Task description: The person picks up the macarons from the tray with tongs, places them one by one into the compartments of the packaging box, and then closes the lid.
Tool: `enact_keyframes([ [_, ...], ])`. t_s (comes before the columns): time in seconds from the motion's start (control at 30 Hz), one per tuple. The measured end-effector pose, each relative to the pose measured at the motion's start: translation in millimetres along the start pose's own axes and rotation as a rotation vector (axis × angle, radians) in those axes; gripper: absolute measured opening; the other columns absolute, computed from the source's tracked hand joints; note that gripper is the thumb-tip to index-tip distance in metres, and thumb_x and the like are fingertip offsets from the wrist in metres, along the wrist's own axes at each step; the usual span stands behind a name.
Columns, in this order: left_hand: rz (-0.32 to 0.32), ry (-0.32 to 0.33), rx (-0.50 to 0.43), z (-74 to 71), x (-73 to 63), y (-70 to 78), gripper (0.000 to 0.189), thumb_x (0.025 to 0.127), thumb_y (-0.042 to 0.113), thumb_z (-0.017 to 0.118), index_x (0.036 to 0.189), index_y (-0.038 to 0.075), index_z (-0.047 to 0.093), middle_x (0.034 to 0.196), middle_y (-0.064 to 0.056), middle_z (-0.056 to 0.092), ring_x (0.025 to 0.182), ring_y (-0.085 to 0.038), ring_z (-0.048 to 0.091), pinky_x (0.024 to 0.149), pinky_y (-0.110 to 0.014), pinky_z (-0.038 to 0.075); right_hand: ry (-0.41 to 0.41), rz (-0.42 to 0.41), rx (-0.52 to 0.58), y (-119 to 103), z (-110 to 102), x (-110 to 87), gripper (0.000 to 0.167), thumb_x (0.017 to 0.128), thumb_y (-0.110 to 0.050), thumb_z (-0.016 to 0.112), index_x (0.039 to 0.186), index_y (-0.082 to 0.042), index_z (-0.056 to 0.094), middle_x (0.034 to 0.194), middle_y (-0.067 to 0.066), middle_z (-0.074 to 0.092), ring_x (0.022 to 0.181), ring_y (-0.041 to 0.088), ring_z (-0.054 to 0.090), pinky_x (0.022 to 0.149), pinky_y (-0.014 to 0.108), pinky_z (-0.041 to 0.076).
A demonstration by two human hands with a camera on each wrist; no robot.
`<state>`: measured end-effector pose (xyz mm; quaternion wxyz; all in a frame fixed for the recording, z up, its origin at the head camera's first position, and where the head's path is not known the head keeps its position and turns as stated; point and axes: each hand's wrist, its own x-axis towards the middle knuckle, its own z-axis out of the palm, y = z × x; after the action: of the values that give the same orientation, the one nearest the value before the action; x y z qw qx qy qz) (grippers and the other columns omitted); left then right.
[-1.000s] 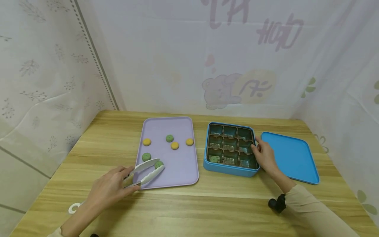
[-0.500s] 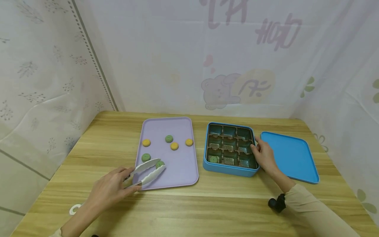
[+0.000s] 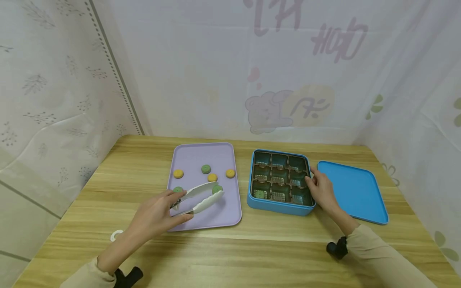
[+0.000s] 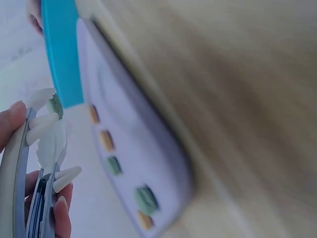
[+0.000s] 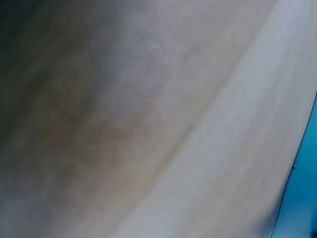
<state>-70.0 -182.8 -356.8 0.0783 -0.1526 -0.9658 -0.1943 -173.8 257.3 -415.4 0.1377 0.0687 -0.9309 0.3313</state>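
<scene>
In the head view my left hand (image 3: 155,214) holds a pair of tongs (image 3: 208,202) with pale scalloped tips. Between those tips is a green macaron (image 3: 217,189), lifted above the lilac tray (image 3: 201,150); the left wrist view shows this macaron (image 4: 55,106) off the tray too. On the tray lie yellow macarons (image 3: 178,173) and green ones (image 3: 206,169). My right hand (image 3: 321,188) grips the right wall of a blue box (image 3: 281,207), thumb over the rim. A brown divided insert (image 3: 279,175) fills the box, with one green macaron (image 3: 259,194) in its front left compartment.
A blue lid (image 3: 356,192) lies flat to the right of the box, beneath my right forearm. The wooden table (image 3: 230,256) ends against a printed cloth at the back. The right wrist view is mostly blurred.
My left hand has moved right and up with the tongs, and the green macaron between the tips has left its place near the tray's front. The right hand and box stay put.
</scene>
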Motion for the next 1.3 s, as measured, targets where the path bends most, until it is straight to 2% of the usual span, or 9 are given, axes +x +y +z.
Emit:
enact_keyframes([
  [0.2, 0.081, -0.009, -0.015, 7.1, 23.6, 24.4, 0.061, 0.071, 0.045, 0.078, 0.118, 0.009, 0.066, 0.096, -0.001, 0.067, 0.066, -0.005, 0.049, 0.052, -0.020, 0.039, 0.007, -0.003, -0.001, 2, 1, -0.4, 0.039, 0.093, -0.004, 0.054, 0.128, 0.014, 0.048, 0.062, 0.006, 0.042, 0.058, 0.016, 0.034, 0.057, 0.031, 0.029],
  [0.43, 0.193, -0.037, -0.034, 19.0, 52.0, 56.0, 0.064, 0.069, 0.046, 0.080, 0.120, 0.009, 0.065, 0.089, 0.001, 0.063, 0.062, -0.005, 0.044, 0.048, -0.018, 0.037, 0.004, 0.002, 0.002, 3, 3, 0.3, 0.039, 0.093, -0.005, 0.054, 0.128, 0.013, 0.049, 0.062, 0.006, 0.042, 0.058, 0.014, 0.034, 0.057, 0.031, 0.029],
  [0.53, 0.224, -0.052, -0.025, 25.0, 61.2, 67.6, 0.064, 0.069, 0.047, 0.079, 0.119, 0.010, 0.065, 0.091, 0.001, 0.064, 0.067, -0.007, 0.049, 0.051, -0.020, 0.039, 0.004, 0.004, 0.002, 2, 3, 0.5, 0.039, 0.093, -0.004, 0.054, 0.128, 0.013, 0.049, 0.062, 0.006, 0.042, 0.059, 0.015, 0.033, 0.057, 0.031, 0.029],
  [0.63, 0.232, -0.073, -0.019, 30.1, 68.3, 77.3, 0.063, 0.070, 0.047, 0.078, 0.120, 0.011, 0.065, 0.102, -0.002, 0.066, 0.073, -0.010, 0.055, 0.053, -0.025, 0.044, 0.002, 0.005, 0.001, 1, 3, 0.2, 0.039, 0.093, -0.004, 0.054, 0.128, 0.014, 0.049, 0.062, 0.006, 0.042, 0.059, 0.016, 0.034, 0.057, 0.031, 0.029],
  [0.73, 0.247, -0.090, -0.013, 34.6, 74.8, 85.0, 0.063, 0.070, 0.047, 0.078, 0.120, 0.011, 0.065, 0.103, -0.003, 0.066, 0.070, -0.011, 0.055, 0.052, -0.028, 0.045, 0.000, 0.005, 0.004, 0, 2, -0.1, 0.039, 0.093, -0.004, 0.054, 0.127, 0.014, 0.049, 0.062, 0.006, 0.041, 0.058, 0.017, 0.034, 0.056, 0.031, 0.029],
  [0.87, 0.274, -0.108, -0.012, 39.1, 82.7, 94.1, 0.063, 0.071, 0.047, 0.078, 0.121, 0.010, 0.064, 0.100, -0.002, 0.066, 0.066, -0.010, 0.052, 0.051, -0.026, 0.043, 0.004, 0.003, 0.003, 1, 2, -0.1, 0.039, 0.093, -0.003, 0.054, 0.127, 0.015, 0.048, 0.061, 0.006, 0.041, 0.057, 0.016, 0.033, 0.056, 0.031, 0.028],
  [1.03, 0.303, -0.135, 0.022, 44.2, 91.5, 103.9, 0.064, 0.073, 0.049, 0.076, 0.122, 0.011, 0.064, 0.105, -0.002, 0.066, 0.080, -0.014, 0.061, 0.057, -0.028, 0.047, 0.010, -0.005, 0.000, 2, 2, 0.3, 0.039, 0.093, -0.003, 0.054, 0.127, 0.015, 0.049, 0.061, 0.006, 0.041, 0.058, 0.016, 0.033, 0.057, 0.031, 0.028],
  [1.13, 0.301, -0.155, 0.036, 46.8, 95.7, 108.6, 0.064, 0.073, 0.050, 0.075, 0.124, 0.013, 0.063, 0.104, -0.002, 0.066, 0.084, -0.015, 0.061, 0.059, -0.031, 0.048, 0.009, -0.006, 0.001, 2, 2, 0.1, 0.039, 0.093, -0.003, 0.054, 0.127, 0.015, 0.049, 0.061, 0.006, 0.041, 0.058, 0.017, 0.033, 0.057, 0.032, 0.028],
  [1.3, 0.269, -0.192, 0.047, 50.0, 100.3, 114.5, 0.064, 0.073, 0.050, 0.075, 0.125, 0.015, 0.062, 0.100, -0.001, 0.064, 0.075, -0.012, 0.056, 0.052, -0.027, 0.042, 0.010, -0.002, 0.007, 1, 2, -0.3, 0.039, 0.093, -0.004, 0.054, 0.127, 0.015, 0.049, 0.061, 0.005, 0.041, 0.058, 0.016, 0.033, 0.057, 0.031, 0.028],
])
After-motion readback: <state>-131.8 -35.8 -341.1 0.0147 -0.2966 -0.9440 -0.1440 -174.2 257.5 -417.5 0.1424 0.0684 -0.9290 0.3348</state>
